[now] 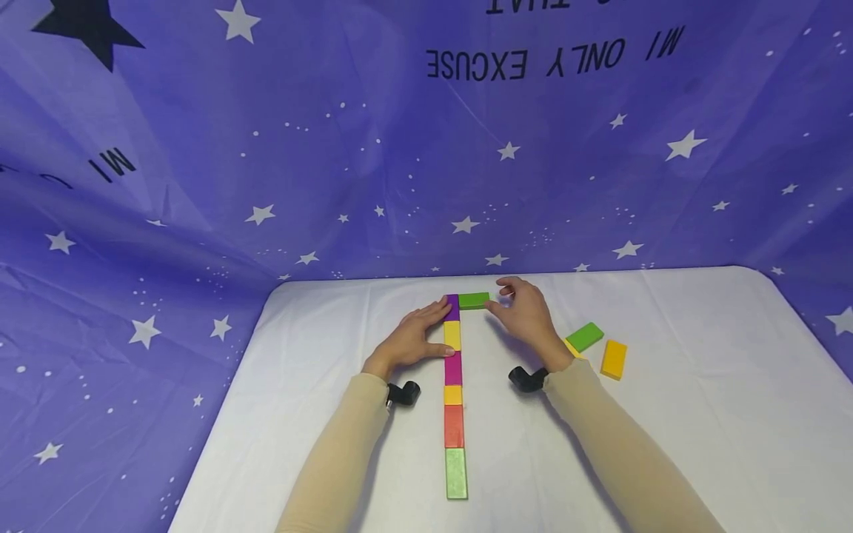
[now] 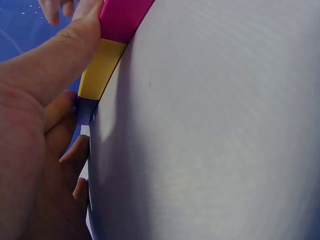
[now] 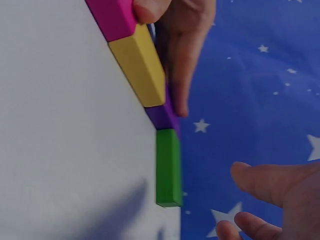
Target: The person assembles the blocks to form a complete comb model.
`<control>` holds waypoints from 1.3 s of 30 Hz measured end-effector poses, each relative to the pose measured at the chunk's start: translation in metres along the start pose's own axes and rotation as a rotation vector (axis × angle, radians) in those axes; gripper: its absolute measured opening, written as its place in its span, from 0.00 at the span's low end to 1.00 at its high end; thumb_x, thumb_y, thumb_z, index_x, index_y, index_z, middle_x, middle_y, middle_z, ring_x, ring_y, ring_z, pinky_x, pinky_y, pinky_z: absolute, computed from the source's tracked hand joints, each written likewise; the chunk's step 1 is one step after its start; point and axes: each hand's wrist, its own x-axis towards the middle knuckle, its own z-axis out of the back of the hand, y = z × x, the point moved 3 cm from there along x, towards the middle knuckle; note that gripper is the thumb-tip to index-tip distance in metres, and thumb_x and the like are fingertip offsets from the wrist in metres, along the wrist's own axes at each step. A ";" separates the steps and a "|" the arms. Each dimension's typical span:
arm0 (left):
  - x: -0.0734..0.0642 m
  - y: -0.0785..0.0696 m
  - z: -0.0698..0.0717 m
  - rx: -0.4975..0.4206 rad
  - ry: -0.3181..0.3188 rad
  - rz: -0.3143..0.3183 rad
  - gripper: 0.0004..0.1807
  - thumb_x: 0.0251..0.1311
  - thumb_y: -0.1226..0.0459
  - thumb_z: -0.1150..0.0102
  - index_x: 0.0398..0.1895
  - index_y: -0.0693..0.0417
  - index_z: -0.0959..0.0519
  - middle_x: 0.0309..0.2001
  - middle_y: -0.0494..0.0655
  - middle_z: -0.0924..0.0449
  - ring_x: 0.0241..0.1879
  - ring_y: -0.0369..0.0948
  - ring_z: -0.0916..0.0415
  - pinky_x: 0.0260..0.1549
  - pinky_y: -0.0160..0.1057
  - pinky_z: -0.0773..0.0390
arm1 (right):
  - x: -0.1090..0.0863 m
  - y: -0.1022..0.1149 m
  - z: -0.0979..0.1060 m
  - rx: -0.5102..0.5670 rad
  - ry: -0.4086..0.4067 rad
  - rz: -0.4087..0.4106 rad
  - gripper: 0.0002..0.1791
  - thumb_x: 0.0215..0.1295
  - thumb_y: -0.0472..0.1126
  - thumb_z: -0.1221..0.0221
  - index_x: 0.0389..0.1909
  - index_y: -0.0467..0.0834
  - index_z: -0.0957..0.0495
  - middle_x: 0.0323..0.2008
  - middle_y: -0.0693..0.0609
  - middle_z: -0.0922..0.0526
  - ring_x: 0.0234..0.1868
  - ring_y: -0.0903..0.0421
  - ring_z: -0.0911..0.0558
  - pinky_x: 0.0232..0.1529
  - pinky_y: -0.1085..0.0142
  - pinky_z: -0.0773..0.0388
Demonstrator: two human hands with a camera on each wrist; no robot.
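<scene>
The white table [image 1: 266,414] fills the lower frame; down its centre runs a column of blocks [image 1: 454,426]. My left hand [image 1: 415,337], fingers extended, touches its upper left side, grasping nothing. My right hand [image 1: 529,314], thumb and fingers parted, holds nothing beside the green block [image 1: 474,300], upper centre. Loose blocks [image 1: 614,360] lie right of centre.

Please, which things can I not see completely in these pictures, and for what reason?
- Head view: most of one loose yellow block is hidden by the right wrist, so its length cannot be told.
- Head view: the uppermost lettering is cut off by the top edge.
- Left wrist view: the magenta block is cut off by the top edge.
- Right wrist view: the right hand is cut off by the right and bottom edges.
</scene>
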 end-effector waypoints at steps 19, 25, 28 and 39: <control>-0.001 0.002 -0.001 0.008 0.001 -0.007 0.51 0.56 0.48 0.28 0.79 0.51 0.43 0.80 0.43 0.53 0.79 0.44 0.55 0.76 0.49 0.56 | -0.037 -0.006 0.067 -0.038 -0.017 0.038 0.27 0.65 0.46 0.34 0.62 0.39 0.24 0.52 0.39 0.19 0.53 0.40 0.24 0.54 0.47 0.30; 0.000 0.001 0.000 0.003 0.003 -0.020 0.51 0.57 0.48 0.29 0.79 0.52 0.43 0.80 0.44 0.53 0.79 0.45 0.55 0.76 0.50 0.56 | -0.047 -0.018 0.088 -0.049 -0.024 0.064 0.26 0.65 0.46 0.34 0.61 0.39 0.24 0.52 0.39 0.18 0.54 0.41 0.24 0.53 0.47 0.30; 0.000 0.001 0.000 0.005 0.004 -0.021 0.51 0.57 0.48 0.29 0.79 0.52 0.43 0.80 0.43 0.53 0.79 0.45 0.55 0.76 0.50 0.56 | -0.051 -0.026 0.097 -0.057 -0.033 0.069 0.26 0.65 0.45 0.34 0.61 0.39 0.23 0.52 0.38 0.19 0.53 0.41 0.24 0.52 0.47 0.30; 0.001 0.003 -0.002 0.004 0.004 -0.009 0.52 0.56 0.47 0.28 0.79 0.51 0.44 0.80 0.42 0.54 0.79 0.44 0.56 0.76 0.48 0.56 | -0.059 -0.060 0.115 -0.090 -0.004 0.047 0.28 0.67 0.48 0.35 0.62 0.37 0.25 0.54 0.36 0.21 0.54 0.38 0.25 0.50 0.44 0.30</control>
